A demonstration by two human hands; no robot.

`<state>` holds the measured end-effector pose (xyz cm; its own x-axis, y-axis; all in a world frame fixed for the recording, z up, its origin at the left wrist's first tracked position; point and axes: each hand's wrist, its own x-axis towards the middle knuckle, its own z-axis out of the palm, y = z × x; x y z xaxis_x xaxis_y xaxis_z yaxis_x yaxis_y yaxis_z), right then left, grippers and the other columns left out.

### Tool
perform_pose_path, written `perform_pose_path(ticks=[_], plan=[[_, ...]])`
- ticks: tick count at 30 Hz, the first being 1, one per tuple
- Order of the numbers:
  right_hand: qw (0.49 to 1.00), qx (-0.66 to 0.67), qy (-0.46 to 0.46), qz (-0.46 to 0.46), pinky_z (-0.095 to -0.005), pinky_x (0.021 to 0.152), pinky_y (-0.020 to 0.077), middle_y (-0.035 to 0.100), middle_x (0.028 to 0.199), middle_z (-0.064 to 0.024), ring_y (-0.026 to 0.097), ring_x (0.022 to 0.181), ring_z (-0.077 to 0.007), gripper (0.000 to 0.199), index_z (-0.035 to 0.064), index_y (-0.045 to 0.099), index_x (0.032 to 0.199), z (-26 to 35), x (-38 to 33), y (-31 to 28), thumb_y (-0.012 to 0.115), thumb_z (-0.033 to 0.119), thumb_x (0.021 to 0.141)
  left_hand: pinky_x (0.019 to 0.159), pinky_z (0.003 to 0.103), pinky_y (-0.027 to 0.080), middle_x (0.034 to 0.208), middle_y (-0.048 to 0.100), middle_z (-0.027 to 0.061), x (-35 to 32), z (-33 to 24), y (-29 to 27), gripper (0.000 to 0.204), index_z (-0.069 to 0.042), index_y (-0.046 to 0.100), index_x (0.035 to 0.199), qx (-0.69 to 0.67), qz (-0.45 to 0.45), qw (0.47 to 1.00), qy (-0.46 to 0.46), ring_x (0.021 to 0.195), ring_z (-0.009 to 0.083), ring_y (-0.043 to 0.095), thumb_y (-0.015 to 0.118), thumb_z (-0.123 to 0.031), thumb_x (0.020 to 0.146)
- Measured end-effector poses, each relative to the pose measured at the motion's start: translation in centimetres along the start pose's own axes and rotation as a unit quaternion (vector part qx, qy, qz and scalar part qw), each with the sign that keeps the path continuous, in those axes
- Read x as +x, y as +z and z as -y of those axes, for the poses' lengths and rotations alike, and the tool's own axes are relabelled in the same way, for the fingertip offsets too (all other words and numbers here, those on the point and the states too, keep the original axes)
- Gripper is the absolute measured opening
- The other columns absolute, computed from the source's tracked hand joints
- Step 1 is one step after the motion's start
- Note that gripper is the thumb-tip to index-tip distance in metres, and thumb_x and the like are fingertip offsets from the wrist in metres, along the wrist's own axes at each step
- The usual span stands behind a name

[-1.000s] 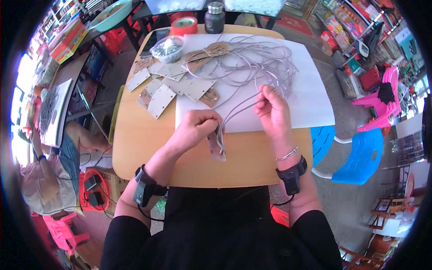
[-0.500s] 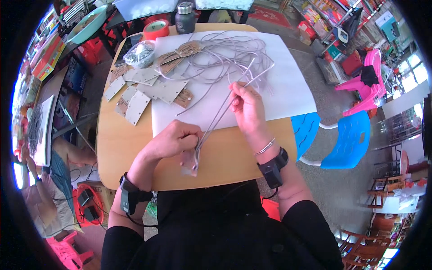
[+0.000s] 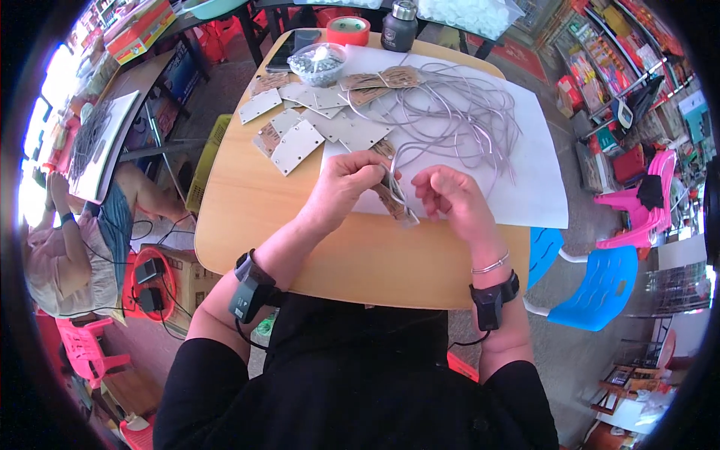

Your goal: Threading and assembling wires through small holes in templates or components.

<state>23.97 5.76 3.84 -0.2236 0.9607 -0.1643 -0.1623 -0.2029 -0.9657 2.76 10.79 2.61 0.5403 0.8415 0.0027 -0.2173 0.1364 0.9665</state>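
Note:
My left hand (image 3: 346,186) is closed, gripping a small brown board (image 3: 389,202) with grey cord looped around it. Just to its right is my right hand (image 3: 454,201), its fingers loosely curled and apart, with nothing visible in them. The tangle of thin grey cords (image 3: 480,124) lies on a white sheet (image 3: 536,176) beyond my hands. To the left are several flat grey plates (image 3: 298,147) with small holes, overlapping brown boards. Two brown boards (image 3: 390,77) with cord across them lie at the sheet's far side.
A clear tub of small metal parts (image 3: 318,69), a red tape roll (image 3: 348,31) and a dark bottle (image 3: 400,27) stand along the table's far edge. A blue chair (image 3: 592,289) is at the right. Another person (image 3: 71,255) sits at a side table on the left.
My right hand has let go of the cord strands it held stretched out and come down beside my left hand. The left hand has moved farther over the table with the board.

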Motion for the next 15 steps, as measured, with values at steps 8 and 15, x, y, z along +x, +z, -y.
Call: perform_pose_path(ticks=[8, 15], plan=[[0.907, -0.325, -0.252, -0.088, -0.0243, 0.052, 0.0402, 0.055, 0.079, -0.0030, 0.050, 0.060, -0.0080, 0.014, 0.0023, 0.055, 0.088, -1.0, 0.0, 2.1, 0.065, 0.003, 0.078, 0.085, 0.030, 0.047, 0.095, 0.066, 0.0080, 0.2, 0.5, 0.1, 0.021, 0.004, 0.063, 0.101, 0.036, -0.026, 0.999, 0.031, 0.087, 0.0152, 0.062, 0.052, -0.012, 0.092], [0.839, -0.386, -0.349, -0.163, -0.0258, 0.051, 0.0421, 0.053, 0.078, -0.0085, 0.052, 0.057, -0.0150, 0.015, 0.0014, 0.054, 0.088, -0.7, -0.7, 2.9, 0.059, -0.004, 0.075, 0.091, 0.035, 0.048, 0.105, 0.062, 0.0155, 0.2, -0.5, 0.6, 0.028, 0.007, 0.057, 0.109, -0.084, 0.044, 0.989, -0.114, 0.095, 0.0231, 0.063, 0.046, -0.011, 0.091]])
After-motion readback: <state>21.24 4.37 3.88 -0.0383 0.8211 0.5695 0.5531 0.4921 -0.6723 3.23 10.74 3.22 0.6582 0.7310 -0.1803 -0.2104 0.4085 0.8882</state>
